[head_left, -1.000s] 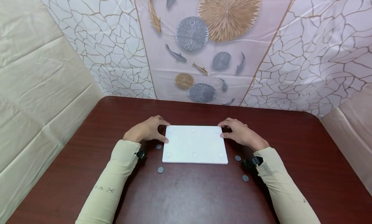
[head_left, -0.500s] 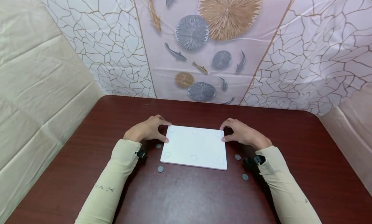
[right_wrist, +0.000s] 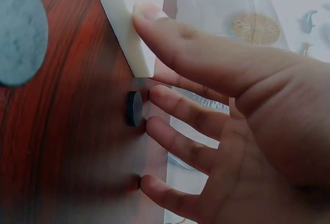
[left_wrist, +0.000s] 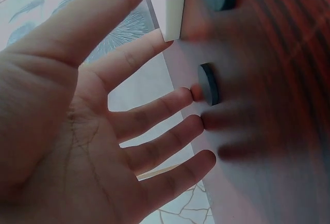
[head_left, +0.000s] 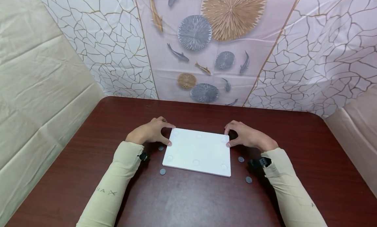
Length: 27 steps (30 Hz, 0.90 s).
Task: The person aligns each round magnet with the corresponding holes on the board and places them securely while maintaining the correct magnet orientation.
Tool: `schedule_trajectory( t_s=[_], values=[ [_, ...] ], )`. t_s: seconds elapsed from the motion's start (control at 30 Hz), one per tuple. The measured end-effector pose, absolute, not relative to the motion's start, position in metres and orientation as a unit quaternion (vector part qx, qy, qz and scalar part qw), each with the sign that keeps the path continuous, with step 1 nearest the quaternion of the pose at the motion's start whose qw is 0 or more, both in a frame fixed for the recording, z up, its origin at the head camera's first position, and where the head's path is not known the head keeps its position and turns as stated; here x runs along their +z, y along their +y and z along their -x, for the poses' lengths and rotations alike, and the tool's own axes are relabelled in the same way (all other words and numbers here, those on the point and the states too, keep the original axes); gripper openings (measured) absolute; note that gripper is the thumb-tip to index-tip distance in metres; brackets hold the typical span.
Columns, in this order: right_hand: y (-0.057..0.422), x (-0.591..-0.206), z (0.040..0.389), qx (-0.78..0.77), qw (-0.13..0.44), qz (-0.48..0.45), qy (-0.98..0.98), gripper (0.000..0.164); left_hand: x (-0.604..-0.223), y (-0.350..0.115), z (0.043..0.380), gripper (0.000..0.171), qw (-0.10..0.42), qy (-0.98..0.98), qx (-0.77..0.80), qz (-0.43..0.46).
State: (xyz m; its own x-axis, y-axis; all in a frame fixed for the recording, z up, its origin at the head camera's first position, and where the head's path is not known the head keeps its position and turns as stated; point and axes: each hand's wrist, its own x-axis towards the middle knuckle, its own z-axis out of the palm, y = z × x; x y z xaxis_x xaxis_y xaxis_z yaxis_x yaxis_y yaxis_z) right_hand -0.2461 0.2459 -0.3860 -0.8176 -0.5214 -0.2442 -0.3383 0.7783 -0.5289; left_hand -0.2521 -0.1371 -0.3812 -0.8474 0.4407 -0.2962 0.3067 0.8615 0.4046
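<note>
A white rectangular board (head_left: 195,150) with several shallow round recesses lies on the dark red table, turned so its right side is nearer the person. My left hand (head_left: 150,132) holds its far left corner, thumb on the side edge and index fingertip at the corner. At the far right corner, my right hand (head_left: 245,135) holds it the same way. In the left wrist view, the other fingers of the left hand (left_wrist: 103,115) are spread, their tips on or just above the table. The right wrist view shows the board's edge (right_wrist: 126,33) under the thumb.
Grey round discs lie flat on the table: two left of the board, a far one (head_left: 160,148) and a near one (head_left: 162,171); two right of it, a far one (head_left: 241,159) and a near one (head_left: 248,180). A patterned cloth (head_left: 206,57) hangs behind the table.
The board has turned clockwise, its right side swinging toward the person. My right hand has shifted slightly right and nearer with it; the left has moved only a little. The discs stayed put.
</note>
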Motion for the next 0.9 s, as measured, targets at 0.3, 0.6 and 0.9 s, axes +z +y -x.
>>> schedule_trajectory(
  t_s=[0.3,0.6,0.9],
  values=[
    [0.2477,-0.3825,0.2446,-0.240,0.216,0.234,0.917,0.026,-0.3818,-0.1373,0.2499,0.074,0.195,0.944,0.172,-0.201],
    [0.2485,-0.3812,0.2449,-0.245,0.210,0.233,0.917,0.028,-0.3802,-0.1357,0.2527,0.075,0.198,0.946,0.163,-0.199],
    [0.2484,-0.3838,0.2455,-0.246,0.207,0.231,0.919,0.028,-0.3825,-0.1354,0.2526,0.074,0.200,0.946,0.168,-0.191]
  ],
)
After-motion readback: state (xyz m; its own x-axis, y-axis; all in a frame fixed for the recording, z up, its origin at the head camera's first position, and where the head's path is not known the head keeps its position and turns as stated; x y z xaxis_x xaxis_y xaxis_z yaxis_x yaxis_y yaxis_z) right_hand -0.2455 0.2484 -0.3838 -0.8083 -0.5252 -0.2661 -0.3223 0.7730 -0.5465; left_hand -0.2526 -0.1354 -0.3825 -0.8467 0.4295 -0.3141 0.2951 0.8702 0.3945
